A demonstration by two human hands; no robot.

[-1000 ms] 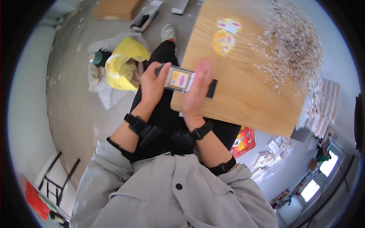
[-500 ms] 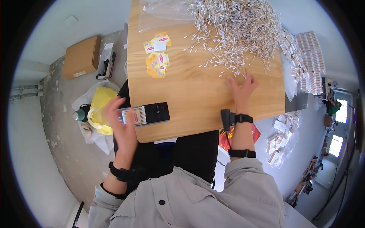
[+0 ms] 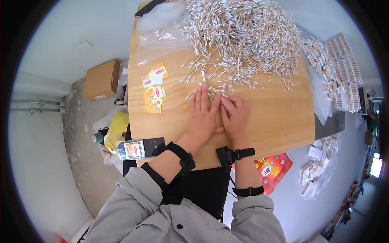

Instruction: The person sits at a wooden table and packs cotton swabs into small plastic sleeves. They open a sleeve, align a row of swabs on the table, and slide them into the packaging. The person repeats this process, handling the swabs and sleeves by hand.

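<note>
My left hand [image 3: 202,115] lies on the wooden table with its fingers stretched out, the fingertips touching a few loose cotton swabs [image 3: 210,92]. Beside it, my right hand [image 3: 235,117] has bent fingers that close on the ends of some of these swabs. How many it grips is hidden. Just beyond both hands spreads a large heap of cotton swabs [image 3: 247,40] with white tips and pale sticks. By the table's near left edge, a clear pack of swabs [image 3: 133,150] with a yellow and white card lies at the black block [image 3: 154,146].
Yellow and white printed cards [image 3: 154,97] lie on the left of the table [image 3: 279,121], below a clear plastic bag [image 3: 162,40]. Stacked swab packs [image 3: 340,60] stand at the right. A cardboard box [image 3: 102,80] and a yellow bag [image 3: 117,129] are on the floor.
My left hand has left the swab pack and come right to the table's middle. My right hand has moved left beside it, onto loose swabs. The view has shifted.
</note>
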